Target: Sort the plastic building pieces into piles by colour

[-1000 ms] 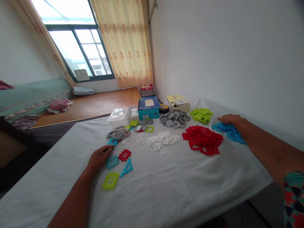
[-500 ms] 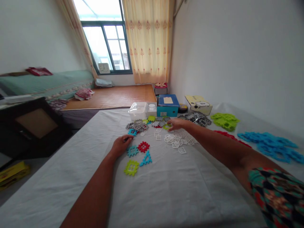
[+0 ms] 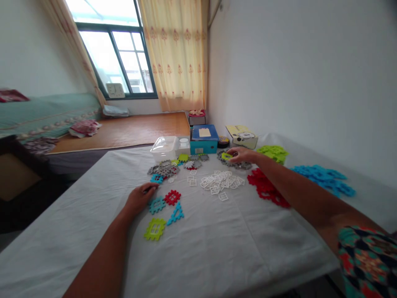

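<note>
My left hand (image 3: pixel 140 198) rests on the white cloth (image 3: pixel 217 240) with its fingers curled, touching the edge of a teal puzzle tile (image 3: pixel 156 204). Beside that tile lie a red tile (image 3: pixel 172 197), a blue triangle tile (image 3: pixel 175 214) and a lime square tile (image 3: pixel 154 229). My right hand (image 3: pixel 242 155) reaches far across, over the grey tile pile (image 3: pixel 240 164), and pinches a small lime-green tile (image 3: pixel 226 156). White square pieces (image 3: pixel 218 182) are scattered between my arms. The red pile (image 3: pixel 267 187) lies partly hidden under my right forearm.
Lime (image 3: pixel 274 152) and blue (image 3: pixel 322 180) tile piles lie along the right wall. At the table's far edge stand a clear plastic tub (image 3: pixel 164 148), a blue box (image 3: pixel 203 138) and a cartoon-printed box (image 3: pixel 242 136). More grey tiles (image 3: pixel 163 169) lie beyond my left hand. A bed sits left.
My right hand moved from the blue pile, across the mixed tiles in the middle, to the grey pile, now holding a lime tile. My left hand stayed put. My head turned.
</note>
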`<state>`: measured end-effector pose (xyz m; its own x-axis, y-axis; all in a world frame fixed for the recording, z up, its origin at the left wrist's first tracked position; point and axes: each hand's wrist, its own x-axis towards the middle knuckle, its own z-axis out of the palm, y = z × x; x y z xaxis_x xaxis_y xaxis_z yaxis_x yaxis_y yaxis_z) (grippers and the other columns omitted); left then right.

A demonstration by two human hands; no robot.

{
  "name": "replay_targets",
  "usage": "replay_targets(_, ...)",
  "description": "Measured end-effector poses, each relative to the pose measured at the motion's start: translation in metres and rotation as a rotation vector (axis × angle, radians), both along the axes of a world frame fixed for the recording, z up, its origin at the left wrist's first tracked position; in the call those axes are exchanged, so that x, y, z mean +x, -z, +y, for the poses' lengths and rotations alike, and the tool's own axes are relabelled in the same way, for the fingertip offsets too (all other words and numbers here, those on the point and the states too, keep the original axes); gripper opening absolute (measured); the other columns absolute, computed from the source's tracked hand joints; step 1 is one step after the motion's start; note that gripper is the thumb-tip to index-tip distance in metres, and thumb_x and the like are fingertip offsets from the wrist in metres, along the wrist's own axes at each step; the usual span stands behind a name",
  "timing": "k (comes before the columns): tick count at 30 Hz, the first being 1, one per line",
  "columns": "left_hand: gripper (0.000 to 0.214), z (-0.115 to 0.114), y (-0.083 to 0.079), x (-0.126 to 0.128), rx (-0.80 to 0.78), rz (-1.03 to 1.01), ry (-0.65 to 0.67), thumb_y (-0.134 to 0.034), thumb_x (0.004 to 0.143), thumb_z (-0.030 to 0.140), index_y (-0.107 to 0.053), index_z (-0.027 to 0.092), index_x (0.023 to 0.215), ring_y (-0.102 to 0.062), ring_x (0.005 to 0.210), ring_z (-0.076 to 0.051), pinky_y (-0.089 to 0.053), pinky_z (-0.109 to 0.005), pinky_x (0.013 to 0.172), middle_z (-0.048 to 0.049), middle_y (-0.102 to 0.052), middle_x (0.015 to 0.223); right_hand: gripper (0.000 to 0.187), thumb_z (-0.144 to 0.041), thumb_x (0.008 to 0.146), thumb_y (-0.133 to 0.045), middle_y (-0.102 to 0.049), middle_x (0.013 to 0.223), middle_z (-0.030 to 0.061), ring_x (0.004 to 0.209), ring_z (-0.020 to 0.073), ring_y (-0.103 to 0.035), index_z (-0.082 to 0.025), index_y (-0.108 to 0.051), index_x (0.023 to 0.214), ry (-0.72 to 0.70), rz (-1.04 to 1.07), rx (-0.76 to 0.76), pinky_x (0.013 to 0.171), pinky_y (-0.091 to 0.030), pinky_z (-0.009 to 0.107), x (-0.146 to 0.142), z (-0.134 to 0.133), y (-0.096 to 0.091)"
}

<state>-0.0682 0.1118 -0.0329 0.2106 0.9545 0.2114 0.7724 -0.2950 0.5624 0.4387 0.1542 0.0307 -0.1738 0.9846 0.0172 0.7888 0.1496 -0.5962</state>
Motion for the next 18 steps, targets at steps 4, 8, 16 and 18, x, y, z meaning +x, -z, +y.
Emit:
replay_targets(4, 0.045, 0.004, 0.001, 0.001, 0.005, 0.026, -0.023, -0.047, 0.076, 0.055, -0.072, 0.025, 0.099, -0.066, 0.098, -0.024, -0.05, -0.031, 0.088, -0.0023, -0.074, 0.102, 0.057, -0.039, 0.066, -0.074, -0.067, 0.114, 0.0128, 0.092, 0.0233, -0.065, -0.013, -0.065, 0.115, 0.429, -0.179, 0.186, 0.076, -0.053, 0.031, 0.113, -0.014, -0.002)
replay_targets(8, 0.043, 0.005, -0.001, 0.004, 0.019, 0.04, -0.07, -0.047, 0.075, 0.054, -0.072, 0.026, 0.096, -0.067, 0.095, -0.023, -0.05, -0.03, 0.087, -0.0009, -0.075, 0.099, 0.05, -0.039, 0.058, -0.077, -0.071, 0.1, 0.0133, 0.097, 0.0288, -0.064, -0.014, -0.07, 0.101, 0.702, -0.489, 0.226, 0.081, -0.05, 0.035, 0.198, -0.027, 0.015)
replay_targets(16, 0.042, 0.005, -0.002, 0.003, 0.024, 0.041, -0.058, -0.047, 0.077, 0.052, -0.072, 0.025, 0.097, -0.067, 0.096, -0.023, -0.05, -0.03, 0.087, -0.0008, -0.074, 0.099, 0.042, -0.028, 0.079, -0.055, -0.065, 0.113, 0.0178, 0.097, 0.0264, -0.062, -0.01, -0.062, 0.116, 0.835, -0.31, 0.527, 0.09, -0.046, 0.037, 0.181, -0.019, 0.0)
replay_targets(18, 0.041, 0.005, -0.001, 0.004, 0.026, 0.033, -0.057, -0.048, 0.077, 0.051, -0.072, 0.024, 0.097, -0.067, 0.095, -0.023, -0.05, -0.031, 0.087, -0.0012, -0.074, 0.099, 0.039, -0.023, 0.083, -0.046, -0.064, 0.115, 0.0158, 0.091, 0.0231, -0.062, -0.011, -0.06, 0.118, 0.751, -0.235, 0.66, 0.09, -0.045, 0.035, 0.138, -0.012, -0.013)
